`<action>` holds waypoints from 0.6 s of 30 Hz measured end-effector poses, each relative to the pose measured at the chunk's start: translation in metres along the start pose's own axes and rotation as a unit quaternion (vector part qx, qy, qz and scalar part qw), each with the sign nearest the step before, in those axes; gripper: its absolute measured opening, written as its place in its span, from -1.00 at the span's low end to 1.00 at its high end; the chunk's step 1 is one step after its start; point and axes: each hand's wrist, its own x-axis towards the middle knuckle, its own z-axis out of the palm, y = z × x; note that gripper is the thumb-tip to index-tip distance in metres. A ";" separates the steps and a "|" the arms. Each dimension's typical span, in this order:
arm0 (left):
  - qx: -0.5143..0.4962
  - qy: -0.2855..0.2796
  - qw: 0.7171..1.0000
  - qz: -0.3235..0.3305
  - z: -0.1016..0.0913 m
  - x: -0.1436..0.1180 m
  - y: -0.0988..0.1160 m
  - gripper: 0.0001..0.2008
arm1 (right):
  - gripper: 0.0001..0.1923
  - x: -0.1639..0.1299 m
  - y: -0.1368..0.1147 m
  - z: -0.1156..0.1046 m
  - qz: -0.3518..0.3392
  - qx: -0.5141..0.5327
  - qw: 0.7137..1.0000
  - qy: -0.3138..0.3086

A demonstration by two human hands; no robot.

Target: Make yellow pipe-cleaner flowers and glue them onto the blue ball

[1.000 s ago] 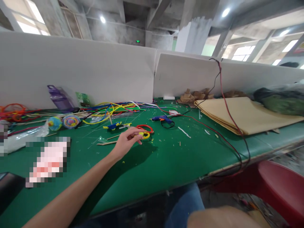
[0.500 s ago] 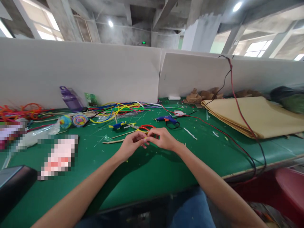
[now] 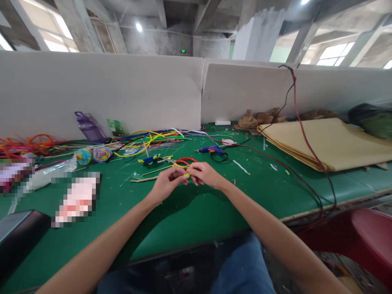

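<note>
My left hand (image 3: 167,183) and my right hand (image 3: 206,174) meet above the green table (image 3: 190,212), fingertips pinched together on a small yellow pipe-cleaner piece (image 3: 185,175). Most of the piece is hidden by my fingers. A red pipe-cleaner ring (image 3: 186,160) lies just behind my hands. A small blue and yellow twisted figure (image 3: 151,159) rests left of the ring. A wooden stick (image 3: 143,178) lies on the table left of my left hand.
A blue glue gun (image 3: 211,150) with red and black cables (image 3: 306,151) lies behind my hands. Loose coloured pipe cleaners (image 3: 147,139), a purple bottle (image 3: 87,127), tan sheets (image 3: 330,143) and a red stool (image 3: 364,241) surround the spot. White partitions (image 3: 122,90) close the back.
My right hand came up from below and joined my left hand on the yellow piece. Both hands then shifted slightly, staying pinched together.
</note>
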 end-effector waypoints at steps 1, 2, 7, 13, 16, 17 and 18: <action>-0.009 0.005 1.000 -0.003 0.000 0.000 -0.001 -0.79 | -0.69 0.000 0.000 0.000 0.002 0.011 1.000 0.003; -0.021 0.013 1.000 -0.005 -0.001 0.001 -0.002 -0.79 | -0.68 0.000 -0.001 0.000 0.000 0.019 1.000 0.014; -0.065 0.058 0.996 -0.007 -0.004 0.004 -0.010 -0.78 | -0.77 -0.002 -0.001 0.004 -0.035 0.003 0.997 0.072; -0.042 0.066 0.997 -0.004 -0.002 0.004 -0.011 -0.77 | -0.88 -0.001 0.007 0.010 -0.067 -0.035 0.992 0.099; -0.021 0.055 0.998 0.014 -0.002 0.003 -0.011 -0.77 | -0.90 -0.002 0.007 0.009 -0.064 -0.024 0.994 0.089; -0.012 0.050 0.998 0.022 -0.002 0.003 -0.011 -0.77 | -0.89 -0.002 0.006 0.008 -0.057 -0.014 0.995 0.079; -0.003 0.044 0.999 0.028 -0.002 0.002 -0.011 -0.77 | -0.89 -0.002 0.005 0.007 -0.048 0.000 0.997 0.066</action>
